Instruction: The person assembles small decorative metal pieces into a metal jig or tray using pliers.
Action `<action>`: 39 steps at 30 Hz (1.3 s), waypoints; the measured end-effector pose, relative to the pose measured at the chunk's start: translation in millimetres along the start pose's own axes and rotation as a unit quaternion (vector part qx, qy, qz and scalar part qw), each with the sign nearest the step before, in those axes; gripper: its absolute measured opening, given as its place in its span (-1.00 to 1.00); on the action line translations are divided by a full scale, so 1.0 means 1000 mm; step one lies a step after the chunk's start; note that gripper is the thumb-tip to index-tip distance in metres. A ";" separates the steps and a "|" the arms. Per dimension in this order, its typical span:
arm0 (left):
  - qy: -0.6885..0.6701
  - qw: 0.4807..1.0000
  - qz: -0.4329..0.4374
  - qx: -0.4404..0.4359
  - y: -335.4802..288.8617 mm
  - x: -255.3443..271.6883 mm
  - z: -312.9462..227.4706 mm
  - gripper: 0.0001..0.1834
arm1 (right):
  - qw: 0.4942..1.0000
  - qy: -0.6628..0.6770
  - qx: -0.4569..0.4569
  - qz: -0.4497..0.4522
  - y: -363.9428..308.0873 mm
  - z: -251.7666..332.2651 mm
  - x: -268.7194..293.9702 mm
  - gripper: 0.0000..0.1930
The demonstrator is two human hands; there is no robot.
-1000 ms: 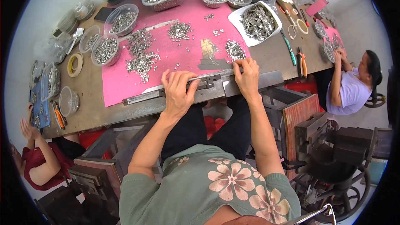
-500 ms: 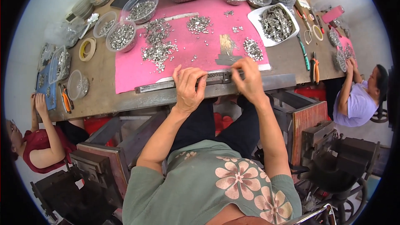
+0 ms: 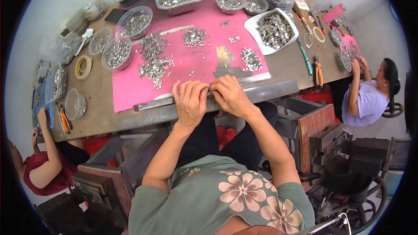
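Note:
My left hand [image 3: 190, 103] is bent over a narrow metal bar [image 3: 153, 104] along the table's front edge, fingers curled and thumb tip drawn in to them. Right beside it, my right hand [image 3: 229, 98] also has its fingers pinched together over the bar. The fingertips nearly meet, and whatever they hold is hidden beneath them. Just beyond the hands is a pink mat [image 3: 183, 64] with a grey tape patch [image 3: 226, 72]. Loose small silvery metal pieces lie in a large heap [image 3: 154, 67] at left and a smaller pile [image 3: 251, 59] at right.
Clear tubs of metal pieces, including a round tub [image 3: 117, 53], line the back and left. A white tray [image 3: 284, 47] with dark metal parts stands right, near orange-handled pliers [image 3: 319, 74]. Tape [image 3: 83, 67] lies left. Co-workers sit at both sides, one in a lilac shirt [image 3: 368, 100].
My right hand has moved left, close against my left hand, and covers the slotted part of the bar seen before. The whole view has shifted slightly.

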State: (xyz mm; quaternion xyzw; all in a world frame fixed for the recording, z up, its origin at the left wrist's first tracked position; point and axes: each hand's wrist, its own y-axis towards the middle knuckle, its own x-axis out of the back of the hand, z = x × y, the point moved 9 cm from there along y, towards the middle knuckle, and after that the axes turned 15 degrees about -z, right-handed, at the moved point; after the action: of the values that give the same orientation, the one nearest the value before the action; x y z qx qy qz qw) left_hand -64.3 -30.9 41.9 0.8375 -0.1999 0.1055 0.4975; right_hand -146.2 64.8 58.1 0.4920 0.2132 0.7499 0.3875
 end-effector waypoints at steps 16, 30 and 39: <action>0.038 0.999 0.004 -0.010 0.002 -0.002 -0.006 -0.65 | 0.969 -0.167 -0.158 -0.095 0.048 -0.168 0.047 -0.92; 0.026 1.000 -0.016 0.003 0.001 0.000 -0.001 -0.65 | 0.977 -0.173 -0.102 -0.076 0.056 -0.148 0.034 -0.88; 0.022 1.000 -0.012 0.009 0.004 -0.001 -0.002 -0.75 | 0.999 -0.024 -0.035 0.023 0.006 -0.016 0.015 -0.88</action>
State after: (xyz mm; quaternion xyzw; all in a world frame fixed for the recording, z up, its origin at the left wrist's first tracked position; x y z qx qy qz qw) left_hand -66.3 -30.8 45.3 0.8419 -0.1782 0.1195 0.4952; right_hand -166.0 73.7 63.8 0.5009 0.1662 0.7536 0.3918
